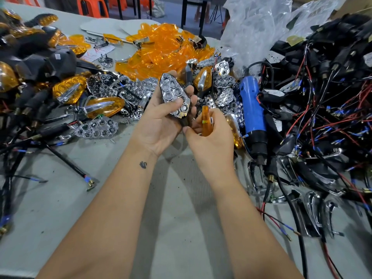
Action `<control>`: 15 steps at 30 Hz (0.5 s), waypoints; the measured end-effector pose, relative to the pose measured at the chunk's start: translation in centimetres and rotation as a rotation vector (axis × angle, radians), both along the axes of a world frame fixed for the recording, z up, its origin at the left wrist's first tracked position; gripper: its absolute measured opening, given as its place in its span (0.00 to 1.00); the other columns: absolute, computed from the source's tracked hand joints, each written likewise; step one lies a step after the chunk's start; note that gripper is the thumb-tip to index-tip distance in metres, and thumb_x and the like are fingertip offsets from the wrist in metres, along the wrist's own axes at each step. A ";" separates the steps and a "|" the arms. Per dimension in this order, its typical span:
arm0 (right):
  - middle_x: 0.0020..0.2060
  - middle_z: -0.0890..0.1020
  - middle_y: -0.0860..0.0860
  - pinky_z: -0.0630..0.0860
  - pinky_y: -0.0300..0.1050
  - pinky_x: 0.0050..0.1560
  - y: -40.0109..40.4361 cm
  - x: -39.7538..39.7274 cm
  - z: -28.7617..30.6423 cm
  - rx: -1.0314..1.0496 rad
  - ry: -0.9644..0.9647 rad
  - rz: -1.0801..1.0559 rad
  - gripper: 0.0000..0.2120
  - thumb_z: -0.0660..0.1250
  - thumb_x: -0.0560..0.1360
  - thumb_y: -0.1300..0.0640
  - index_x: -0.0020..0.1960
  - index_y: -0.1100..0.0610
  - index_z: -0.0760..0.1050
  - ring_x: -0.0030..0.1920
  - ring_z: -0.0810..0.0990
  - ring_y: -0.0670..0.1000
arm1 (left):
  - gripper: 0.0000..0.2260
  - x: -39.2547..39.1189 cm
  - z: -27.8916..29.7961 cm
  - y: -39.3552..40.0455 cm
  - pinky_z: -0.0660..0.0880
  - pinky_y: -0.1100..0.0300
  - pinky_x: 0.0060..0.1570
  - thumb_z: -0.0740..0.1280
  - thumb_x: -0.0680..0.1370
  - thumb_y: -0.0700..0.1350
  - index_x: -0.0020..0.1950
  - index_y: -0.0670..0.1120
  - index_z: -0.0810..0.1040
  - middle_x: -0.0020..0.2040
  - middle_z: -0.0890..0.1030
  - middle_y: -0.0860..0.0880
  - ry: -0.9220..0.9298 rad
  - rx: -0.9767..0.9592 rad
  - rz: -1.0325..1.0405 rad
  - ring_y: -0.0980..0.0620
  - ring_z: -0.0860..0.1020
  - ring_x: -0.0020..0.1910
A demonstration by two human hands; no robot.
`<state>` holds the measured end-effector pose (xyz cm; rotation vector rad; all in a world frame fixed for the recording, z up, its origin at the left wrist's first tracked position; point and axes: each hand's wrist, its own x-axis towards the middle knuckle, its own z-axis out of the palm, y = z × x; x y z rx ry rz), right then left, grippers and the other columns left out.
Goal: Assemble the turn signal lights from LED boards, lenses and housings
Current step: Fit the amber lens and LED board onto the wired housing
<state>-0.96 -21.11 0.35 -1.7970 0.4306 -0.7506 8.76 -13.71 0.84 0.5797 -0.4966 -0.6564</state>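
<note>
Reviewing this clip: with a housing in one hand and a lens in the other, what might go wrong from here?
1. The right hand pinches the orange lens edge-on; it may slip or seat crooked on the housing with chrome reflector that the left hand holds.
2. The blue power screwdriver lies close beside the hands; an elbow or wrist could knock it.
</note>
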 end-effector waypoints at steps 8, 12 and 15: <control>0.36 0.78 0.34 0.73 0.37 0.42 0.2 -0.4 0.0 -0.037 0.079 0.088 0.17 0.74 0.70 0.61 0.43 0.45 0.69 0.36 0.76 0.37 | 0.10 0.3 0.6 0.2 0.76 0.57 0.37 0.59 0.78 0.45 0.57 0.49 0.75 0.44 0.79 0.43 0.133 -0.013 0.029 0.47 0.78 0.41; 0.40 0.80 0.43 0.77 0.41 0.43 -0.1 -0.7 0.1 -0.088 0.197 0.110 0.17 0.76 0.69 0.57 0.46 0.46 0.69 0.40 0.78 0.42 | 0.09 0.7 0.4 0.4 0.76 0.58 0.38 0.56 0.83 0.46 0.59 0.50 0.74 0.46 0.78 0.45 0.128 0.003 0.073 0.49 0.78 0.43; 0.40 0.80 0.45 0.77 0.39 0.40 -0.6 -1.2 0.4 -0.132 0.284 0.143 0.18 0.77 0.68 0.55 0.48 0.46 0.69 0.40 0.78 0.43 | 0.08 1.0 0.3 0.5 0.77 0.56 0.42 0.56 0.84 0.46 0.59 0.50 0.73 0.46 0.79 0.46 0.121 -0.009 0.106 0.49 0.79 0.44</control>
